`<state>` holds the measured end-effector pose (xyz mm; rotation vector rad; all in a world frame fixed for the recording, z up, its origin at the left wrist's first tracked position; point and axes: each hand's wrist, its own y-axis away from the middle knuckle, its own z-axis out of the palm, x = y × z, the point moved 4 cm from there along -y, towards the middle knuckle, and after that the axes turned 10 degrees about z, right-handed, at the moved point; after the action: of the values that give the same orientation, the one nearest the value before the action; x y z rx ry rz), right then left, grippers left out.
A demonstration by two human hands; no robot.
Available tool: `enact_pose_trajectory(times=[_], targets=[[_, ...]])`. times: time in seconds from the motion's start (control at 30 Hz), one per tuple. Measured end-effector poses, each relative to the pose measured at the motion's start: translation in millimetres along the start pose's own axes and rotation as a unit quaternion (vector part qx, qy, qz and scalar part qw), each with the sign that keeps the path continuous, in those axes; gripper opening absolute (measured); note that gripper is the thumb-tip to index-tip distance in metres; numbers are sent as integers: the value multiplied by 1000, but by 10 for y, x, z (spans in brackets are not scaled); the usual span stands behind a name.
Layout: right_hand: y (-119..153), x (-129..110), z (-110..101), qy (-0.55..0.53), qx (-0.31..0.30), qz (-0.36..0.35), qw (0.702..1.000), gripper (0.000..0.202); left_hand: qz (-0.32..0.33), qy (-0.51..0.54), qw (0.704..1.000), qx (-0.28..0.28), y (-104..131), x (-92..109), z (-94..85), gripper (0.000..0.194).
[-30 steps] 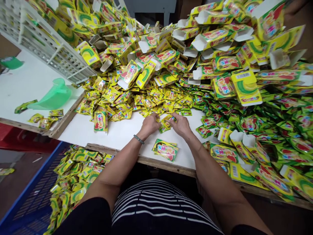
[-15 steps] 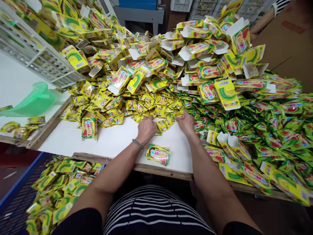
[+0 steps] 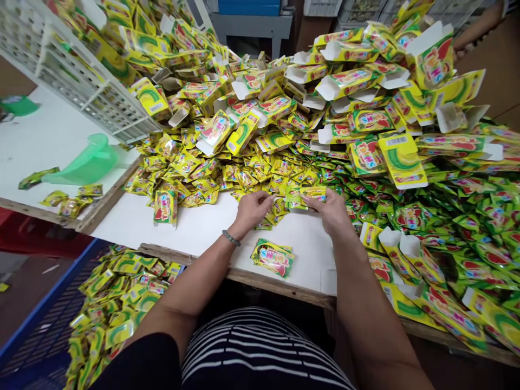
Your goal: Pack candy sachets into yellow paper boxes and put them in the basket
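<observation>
My right hand (image 3: 335, 214) is closed on small candy packets, with green and yellow wrappers (image 3: 296, 199) sticking out past the thumb toward the left. My left hand (image 3: 252, 210) has its thumb and fingers pinched together over loose yellow packets (image 3: 277, 210); whatever lies in the pinch is hidden. Between my forearms, two flat printed packets (image 3: 273, 259) overlap on the white tabletop (image 3: 203, 225). A filled yellow-and-green carton (image 3: 165, 207) or packet stands left of my left hand, against the yellow heap.
Open cartons (image 3: 345, 84) pile up behind the heap. Green packets (image 3: 414, 214) spread on the right. A white crate (image 3: 97, 81) tilts at the left, near a green scoop (image 3: 87, 160). Below, a blue crate (image 3: 44, 319) holds filled cartons (image 3: 114, 303). Another person's arm (image 3: 479, 27) shows at upper right.
The view has swung a little left. My right hand has lifted packets from the heap's edge. My left hand has turned, its thumb and fingertips now showing in a pinch.
</observation>
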<state>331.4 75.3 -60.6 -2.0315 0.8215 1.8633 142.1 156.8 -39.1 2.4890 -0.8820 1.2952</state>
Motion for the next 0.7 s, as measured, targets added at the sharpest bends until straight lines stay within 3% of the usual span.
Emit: enact_pose_trajectory(times=[0.1, 0.2, 0.33, 0.43, 0.57, 0.63, 0.7], targets=[[90, -37, 162, -57, -49, 13, 997, 46, -42, 273, 961, -3, -5, -39, 113, 30], [125, -64, 227, 3, -70, -18, 997, 44, -83, 364, 927, 18, -11, -136, 148, 32], [133, -102, 254, 103, -121, -57, 986, 39, -39, 271, 961, -34, -33, -209, 127, 27], [167, -101, 333, 179, -153, -68, 969, 37, 3, 233, 970, -70, -28, -211, 162, 25], [212, -10, 375, 113, -144, -40, 982, 57, 9, 188, 979, -76, 48, -142, 165, 24], [214, 53, 351, 98, -137, -47, 985, 64, 14, 129, 990, -55, 89, -64, 28, 29], [203, 91, 305, 145, -118, -85, 979, 55, 18, 42, 999, 1, 141, 14, -265, 33]])
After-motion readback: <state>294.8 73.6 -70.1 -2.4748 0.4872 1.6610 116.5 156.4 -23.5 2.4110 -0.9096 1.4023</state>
